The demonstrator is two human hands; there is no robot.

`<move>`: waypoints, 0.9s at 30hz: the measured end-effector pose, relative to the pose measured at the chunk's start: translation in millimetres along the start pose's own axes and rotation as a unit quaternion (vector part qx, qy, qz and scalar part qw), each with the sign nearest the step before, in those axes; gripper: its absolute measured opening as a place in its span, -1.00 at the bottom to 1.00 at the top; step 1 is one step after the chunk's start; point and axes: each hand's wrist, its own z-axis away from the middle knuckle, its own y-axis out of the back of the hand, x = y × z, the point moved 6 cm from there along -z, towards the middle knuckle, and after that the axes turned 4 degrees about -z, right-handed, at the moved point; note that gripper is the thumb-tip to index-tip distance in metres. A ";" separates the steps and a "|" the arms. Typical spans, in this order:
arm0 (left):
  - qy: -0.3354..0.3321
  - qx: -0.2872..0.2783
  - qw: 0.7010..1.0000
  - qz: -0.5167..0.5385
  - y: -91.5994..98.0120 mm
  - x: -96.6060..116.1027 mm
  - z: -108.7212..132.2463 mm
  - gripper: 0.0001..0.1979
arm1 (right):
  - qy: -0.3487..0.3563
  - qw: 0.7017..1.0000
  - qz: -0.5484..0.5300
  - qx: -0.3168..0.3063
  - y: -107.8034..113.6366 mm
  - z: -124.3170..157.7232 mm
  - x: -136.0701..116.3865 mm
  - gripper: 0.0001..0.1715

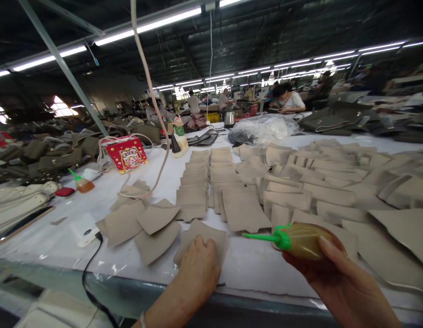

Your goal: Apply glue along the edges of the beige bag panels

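My right hand [334,278] is wrapped round a squeeze bottle [305,241] of amber liquid, tipped on its side with its green nozzle pointing left. My left hand [199,266] rests on a beige leather-like piece [211,232] near the table's front edge, its fingers curled down onto it. What the fingertips do there is hidden. Left of that hand lie several loose beige pieces [160,241], partly overlapping. Beyond it, overlapping rows of similar pieces [192,200] run away from me, and many more [317,196] spread to the right.
A white socket block [83,231] with a black cord lies at the left. A second green-tipped bottle [82,182] and a red printed bag [127,155] stand farther back. A pale cable [151,91] hangs over the table. Plastic wrapping [269,127] and co-workers [293,101] are beyond.
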 end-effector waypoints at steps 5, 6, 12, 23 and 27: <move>0.014 -0.006 1.000 -0.017 5.3 11.5 -8.7 -0.61 | 0.023 0.995 0.061 -0.070 1.0 -2.1 1.9 -0.47; 0.008 -0.004 1.000 -0.022 5.2 13.5 -10.7 -0.60 | 0.018 0.994 0.071 -0.078 -1.5 -1.6 2.8 -0.44; -0.026 0.015 0.999 -0.044 5.8 9.2 -22.5 -0.65 | 0.043 0.987 0.136 -0.074 -26.4 5.7 -4.2 -0.31; -0.041 0.017 0.999 -0.012 0.4 -0.5 -13.0 -0.58 | 0.063 0.980 0.167 -0.082 -27.6 -4.7 -2.6 -0.35; -0.025 0.016 0.999 -0.027 -0.3 7.2 -18.2 -0.57 | 0.060 0.979 0.170 -0.097 -23.4 -7.1 -1.2 -0.33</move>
